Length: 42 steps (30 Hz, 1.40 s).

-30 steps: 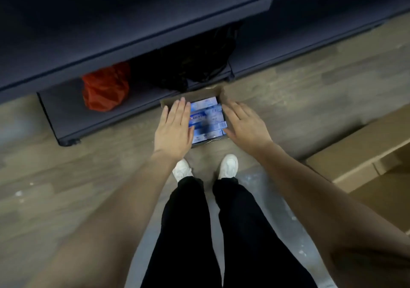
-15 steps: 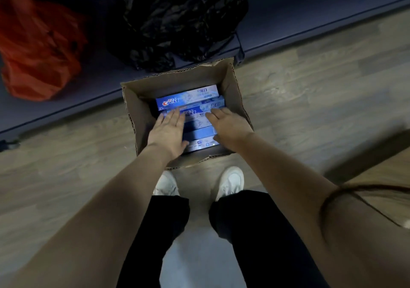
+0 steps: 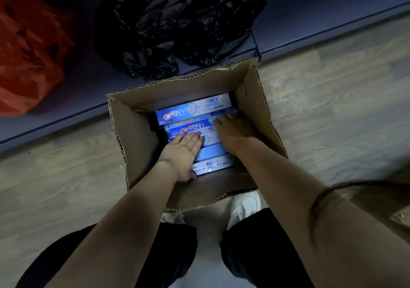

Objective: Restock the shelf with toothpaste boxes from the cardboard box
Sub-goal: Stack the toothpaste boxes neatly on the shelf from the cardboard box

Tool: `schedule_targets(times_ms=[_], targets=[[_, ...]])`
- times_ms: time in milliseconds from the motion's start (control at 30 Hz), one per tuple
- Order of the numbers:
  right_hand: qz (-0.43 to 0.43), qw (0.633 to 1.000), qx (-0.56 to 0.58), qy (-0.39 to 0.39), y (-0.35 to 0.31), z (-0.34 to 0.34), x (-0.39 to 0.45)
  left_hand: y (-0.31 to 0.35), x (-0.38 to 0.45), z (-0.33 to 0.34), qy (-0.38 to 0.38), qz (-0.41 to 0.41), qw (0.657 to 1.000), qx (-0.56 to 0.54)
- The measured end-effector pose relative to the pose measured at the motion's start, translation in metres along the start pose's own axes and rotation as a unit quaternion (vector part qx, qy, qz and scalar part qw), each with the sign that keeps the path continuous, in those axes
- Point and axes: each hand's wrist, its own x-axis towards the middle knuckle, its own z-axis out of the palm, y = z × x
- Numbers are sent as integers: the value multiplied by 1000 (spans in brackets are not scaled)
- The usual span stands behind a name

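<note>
An open cardboard box stands on the wooden floor against the dark shelf base. Inside lie several blue toothpaste boxes side by side, labels up. My left hand lies flat on the left part of the boxes, fingers straight. My right hand is deeper in on the right, its fingers reaching over a box's far right end; whether they curl round it is not visible.
A black plastic bag and a red plastic bag sit on the lowest shelf behind the box. My white shoes stand just behind the box. Another cardboard piece shows at the right edge.
I have bent down closer to the box. Both hands moved from above the box rim down onto the toothpaste boxes, the right hand reaching furthest in.
</note>
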Motion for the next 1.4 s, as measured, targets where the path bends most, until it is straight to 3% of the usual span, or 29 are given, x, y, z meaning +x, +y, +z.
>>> schedule_targets(times_ms=[433,733,933,1033,1133,1300,1400], targets=[[5,1000,-2,9,-7,17,14,9,11,7,63,12,996,-61],[20,1000,18,0,-3,18,16,6,11,6,38,10,998,-49],[23,999,-26,-24,-8,16,17,10,12,7,56,13,996,-66],[18,1000,5,-15,-7,19,16,7,12,10,66,14,995,-74],[18,999,40,-17,-4,17,11,3,7,8,64,-3,995,-79],[-27,999,-22,-26,-8,-1,-5,5,-16,-13,44,-48,996,-58],[-42,998,23,-36,-8,-32,-28,14,-41,-37,48,-60,997,-22]])
